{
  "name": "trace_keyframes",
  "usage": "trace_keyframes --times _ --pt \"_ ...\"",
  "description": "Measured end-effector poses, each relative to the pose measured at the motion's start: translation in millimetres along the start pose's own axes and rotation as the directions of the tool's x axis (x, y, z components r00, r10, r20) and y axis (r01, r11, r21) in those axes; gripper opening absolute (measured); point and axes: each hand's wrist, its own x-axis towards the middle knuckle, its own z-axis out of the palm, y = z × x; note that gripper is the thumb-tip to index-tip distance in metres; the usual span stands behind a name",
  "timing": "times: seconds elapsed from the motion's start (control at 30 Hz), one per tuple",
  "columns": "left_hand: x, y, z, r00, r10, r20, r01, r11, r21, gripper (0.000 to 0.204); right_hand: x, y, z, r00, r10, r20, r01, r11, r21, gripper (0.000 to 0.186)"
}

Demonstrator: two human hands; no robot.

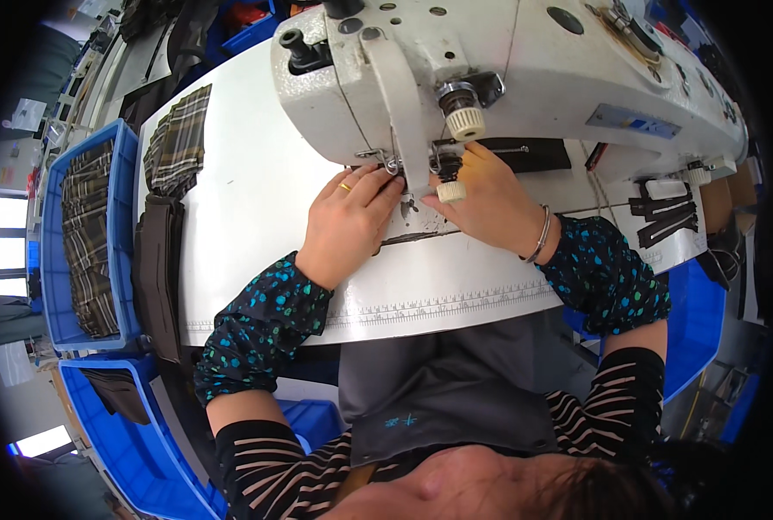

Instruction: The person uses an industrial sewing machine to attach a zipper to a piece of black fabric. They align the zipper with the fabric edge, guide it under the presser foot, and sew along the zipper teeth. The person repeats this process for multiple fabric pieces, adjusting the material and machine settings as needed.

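A white sewing machine point(482, 61) stands over the white worktable. Behind its needle area runs a dark zipper strip point(538, 158) with a metal pull. My left hand point(347, 215), with a ring on one finger, lies left of the needle. Its fingers are bent close together, tips pressed on a dark edge beside the presser foot. My right hand point(493, 204) is at the right of the needle, thumb pointing left. Its fingers close on the strip, partly hidden behind the machine's tension knob point(450, 191). The cloth right under the needle is mostly hidden.
Plaid cloth pieces point(178, 143) and folded dark pieces point(158, 269) lie at the table's left edge. A blue bin point(128, 234) holds more plaid pieces. Below it is another blue bin point(135, 459). Short dark strips point(664, 217) lie at the right. A ruler scale point(421, 308) edges the front.
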Motion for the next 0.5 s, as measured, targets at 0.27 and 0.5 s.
trace_keyframes --times 0.27,0.5 --pt "0.6 3.7 -0.9 1.000 -0.018 -0.017 0.017 0.998 -0.057 0.022 -0.8 -2.2 -1.1 0.999 0.035 0.028 -0.035 0.999 0.025 0.030" --pt "-0.7 10.1 2.3 0.997 -0.057 -0.058 0.056 0.998 -0.016 0.022 2.9 -4.6 -1.7 0.998 0.042 0.036 -0.044 0.998 0.049 0.032"
